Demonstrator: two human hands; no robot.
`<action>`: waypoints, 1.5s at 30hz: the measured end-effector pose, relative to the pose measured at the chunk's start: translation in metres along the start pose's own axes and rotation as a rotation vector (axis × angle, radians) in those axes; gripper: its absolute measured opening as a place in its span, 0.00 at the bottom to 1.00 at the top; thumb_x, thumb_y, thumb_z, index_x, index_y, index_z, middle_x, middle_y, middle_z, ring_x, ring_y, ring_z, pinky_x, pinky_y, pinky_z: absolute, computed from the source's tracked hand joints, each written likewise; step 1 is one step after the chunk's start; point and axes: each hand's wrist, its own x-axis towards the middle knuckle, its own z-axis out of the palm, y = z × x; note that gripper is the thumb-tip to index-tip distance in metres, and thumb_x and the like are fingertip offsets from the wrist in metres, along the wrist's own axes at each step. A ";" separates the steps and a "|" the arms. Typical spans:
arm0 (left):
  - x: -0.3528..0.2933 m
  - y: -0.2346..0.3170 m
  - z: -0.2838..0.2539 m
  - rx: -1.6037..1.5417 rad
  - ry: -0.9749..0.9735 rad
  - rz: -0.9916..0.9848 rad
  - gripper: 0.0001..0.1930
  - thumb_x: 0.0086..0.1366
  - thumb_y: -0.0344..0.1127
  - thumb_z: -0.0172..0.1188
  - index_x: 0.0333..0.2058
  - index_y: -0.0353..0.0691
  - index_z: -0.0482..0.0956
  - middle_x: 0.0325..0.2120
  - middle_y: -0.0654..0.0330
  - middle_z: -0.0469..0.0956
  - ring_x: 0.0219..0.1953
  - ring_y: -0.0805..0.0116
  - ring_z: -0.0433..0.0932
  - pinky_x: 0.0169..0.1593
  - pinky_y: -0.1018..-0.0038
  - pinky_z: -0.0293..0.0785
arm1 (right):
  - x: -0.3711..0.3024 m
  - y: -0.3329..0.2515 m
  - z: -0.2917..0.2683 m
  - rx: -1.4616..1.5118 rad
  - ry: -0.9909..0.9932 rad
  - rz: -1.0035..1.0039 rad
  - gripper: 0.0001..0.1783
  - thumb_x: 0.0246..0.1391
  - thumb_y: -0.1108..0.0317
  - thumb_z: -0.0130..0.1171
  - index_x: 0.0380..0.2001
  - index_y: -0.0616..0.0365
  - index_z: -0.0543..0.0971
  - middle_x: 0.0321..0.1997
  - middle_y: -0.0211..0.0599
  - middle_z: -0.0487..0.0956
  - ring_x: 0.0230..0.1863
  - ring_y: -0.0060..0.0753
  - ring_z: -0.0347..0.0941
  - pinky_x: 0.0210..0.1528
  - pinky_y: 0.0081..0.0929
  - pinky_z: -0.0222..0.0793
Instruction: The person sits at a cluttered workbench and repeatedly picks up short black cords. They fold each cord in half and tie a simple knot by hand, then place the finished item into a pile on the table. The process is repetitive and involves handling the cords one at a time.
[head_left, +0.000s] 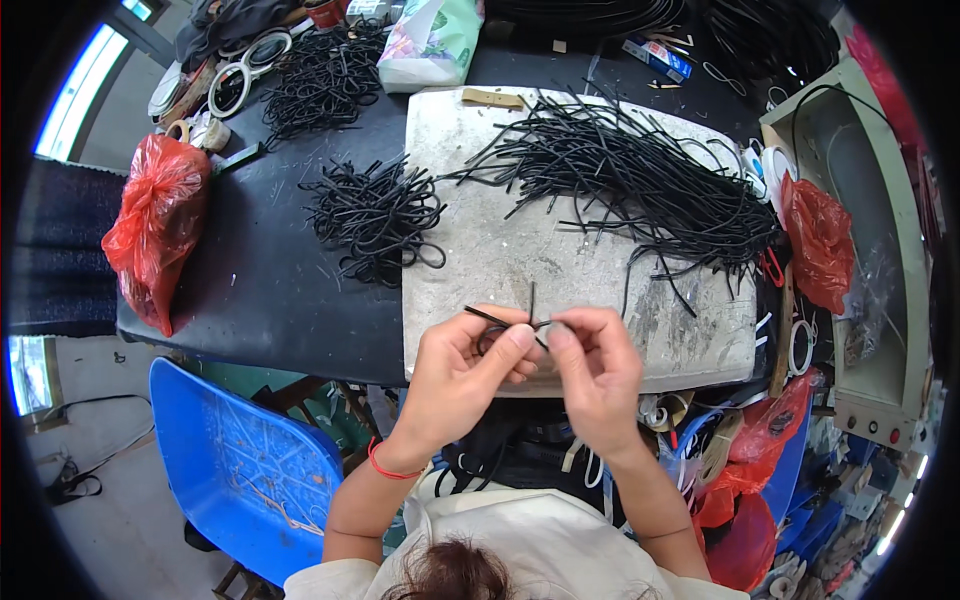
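Just above the near edge of a pale, stained board (480, 240), my two hands pinch a thin black cord (485, 315) between them. My left hand (470, 350) grips it between thumb and forefinger, with a loop curling under the thumb. The fingers of my right hand (598, 365) are closed on the cord's other part, slightly blurred. One short end sticks up between the hands. Farther off on the board lies a large heap of loose black cords (640, 180). A smaller pile of looped black cords (372, 218) lies at the board's left edge.
Another tangle of black cord (325, 80) is at the far left, near a tissue pack (432, 45). A red plastic bag (160, 230) stands on the table's left. A blue plastic chair (240, 470) is at lower left. On the right is a metal cabinet frame (870, 360).
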 end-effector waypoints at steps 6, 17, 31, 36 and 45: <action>0.006 0.002 -0.006 0.018 -0.040 -0.064 0.11 0.61 0.33 0.54 0.38 0.30 0.73 0.26 0.58 0.77 0.26 0.78 0.74 0.31 0.82 0.72 | 0.010 -0.016 -0.018 0.183 -0.089 0.213 0.09 0.57 0.70 0.50 0.38 0.64 0.72 0.27 0.28 0.73 0.28 0.12 0.66 0.32 0.12 0.63; 0.001 0.000 -0.007 -0.001 -0.001 0.019 0.10 0.63 0.32 0.52 0.35 0.29 0.75 0.28 0.56 0.78 0.29 0.75 0.76 0.34 0.82 0.73 | 0.022 -0.010 -0.009 0.078 -0.141 0.148 0.08 0.54 0.68 0.55 0.29 0.63 0.73 0.22 0.24 0.72 0.23 0.09 0.62 0.23 0.11 0.57; 0.002 -0.004 -0.009 0.061 0.038 0.156 0.13 0.65 0.34 0.48 0.40 0.27 0.73 0.32 0.52 0.76 0.33 0.71 0.77 0.37 0.79 0.75 | 0.022 -0.007 -0.007 0.164 -0.090 0.233 0.15 0.59 0.58 0.47 0.32 0.62 0.73 0.23 0.28 0.73 0.23 0.13 0.66 0.24 0.10 0.60; 0.000 0.002 -0.012 -0.006 0.052 0.070 0.18 0.67 0.39 0.43 0.42 0.26 0.71 0.33 0.51 0.76 0.34 0.68 0.78 0.39 0.77 0.75 | 0.023 -0.007 -0.017 0.233 -0.137 0.290 0.26 0.62 0.53 0.36 0.41 0.67 0.72 0.30 0.35 0.75 0.27 0.18 0.70 0.27 0.14 0.64; 0.000 -0.003 -0.011 -0.041 0.091 0.072 0.18 0.67 0.39 0.43 0.41 0.26 0.71 0.33 0.51 0.76 0.34 0.68 0.78 0.39 0.77 0.75 | 0.021 -0.005 -0.018 0.211 -0.152 0.253 0.24 0.61 0.55 0.40 0.40 0.67 0.73 0.30 0.35 0.76 0.29 0.19 0.70 0.30 0.15 0.64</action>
